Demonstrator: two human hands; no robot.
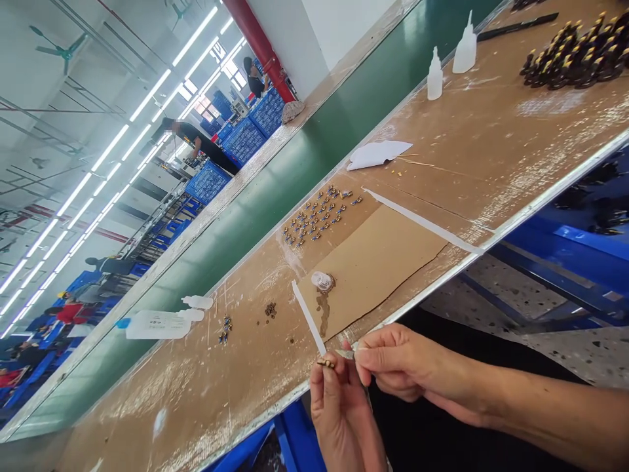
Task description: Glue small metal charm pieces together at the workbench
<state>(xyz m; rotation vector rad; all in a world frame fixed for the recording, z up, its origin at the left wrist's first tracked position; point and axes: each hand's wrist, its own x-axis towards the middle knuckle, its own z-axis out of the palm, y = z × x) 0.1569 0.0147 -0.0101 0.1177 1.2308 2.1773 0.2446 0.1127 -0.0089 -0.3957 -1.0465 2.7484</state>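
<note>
My left hand (343, 410) is closed in a pinch, with a small brownish-gold part (325, 362) between thumb and fingertips, just off the table's front edge. Close beside it, my right hand (405, 360) grips a small pale pointed piece (344, 354); its tip points toward the left fingers. Whether the tip touches the part I cannot tell. A cardboard sheet (388, 255) lies just beyond the hands, bearing a small clear container (322, 282) and a dark wet stain. Several tiny blue-and-gold pieces (314, 219) are spread out behind the sheet.
White squeeze bottles (435, 75) stand at the back right near a dark pile of yellow-tipped parts (580, 52). Another bottle (157, 324) lies at left. Small brown bits (270, 310) sit mid-table. A green belt (275, 190) runs behind. Other people work far off.
</note>
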